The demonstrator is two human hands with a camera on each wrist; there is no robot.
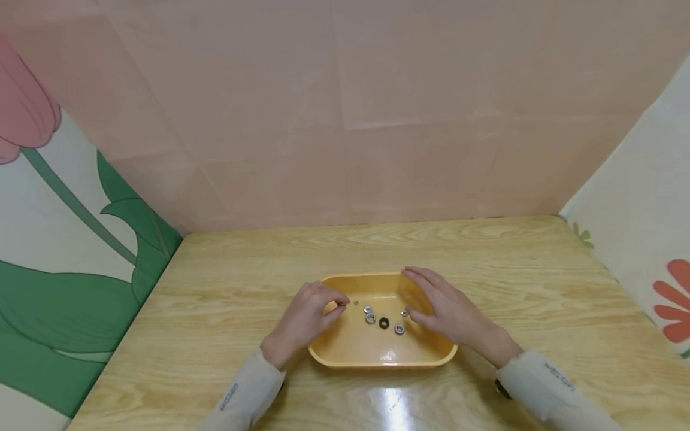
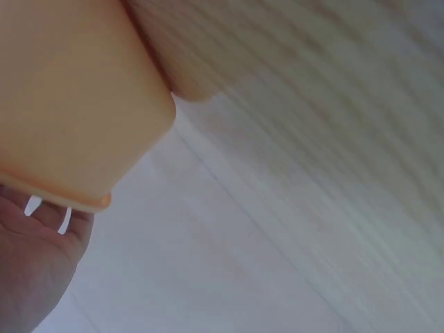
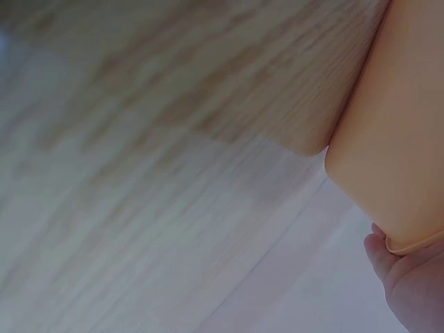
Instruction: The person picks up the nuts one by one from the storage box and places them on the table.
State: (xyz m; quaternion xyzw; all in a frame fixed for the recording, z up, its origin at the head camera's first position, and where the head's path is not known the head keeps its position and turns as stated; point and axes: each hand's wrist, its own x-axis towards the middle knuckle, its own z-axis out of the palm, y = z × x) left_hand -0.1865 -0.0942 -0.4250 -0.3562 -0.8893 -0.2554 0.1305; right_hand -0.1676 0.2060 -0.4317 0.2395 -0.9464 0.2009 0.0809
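A yellow-orange plastic tray (image 1: 383, 363) holds several loose nuts. Among them are a black hex nut (image 1: 384, 323), a silver nut (image 1: 399, 329), a larger silver nut (image 1: 370, 318) and a tiny one (image 1: 356, 303). My left hand (image 1: 307, 314) reaches over the left rim, its thumb and index fingertips brought together inside the tray; I cannot tell what is between them. My right hand (image 1: 447, 308) spans the right rim with fingers extended at the far corner. Its thumb tip is right at a small nut (image 1: 404, 313). In both wrist views the tray wall hides the fingertips.
The tray stands on a wood-grain table (image 1: 215, 323). A plain pinkish covering (image 1: 345, 120) rises behind the table. Flower-patterned panels flank it at the left (image 1: 70, 251) and right (image 1: 641, 197).
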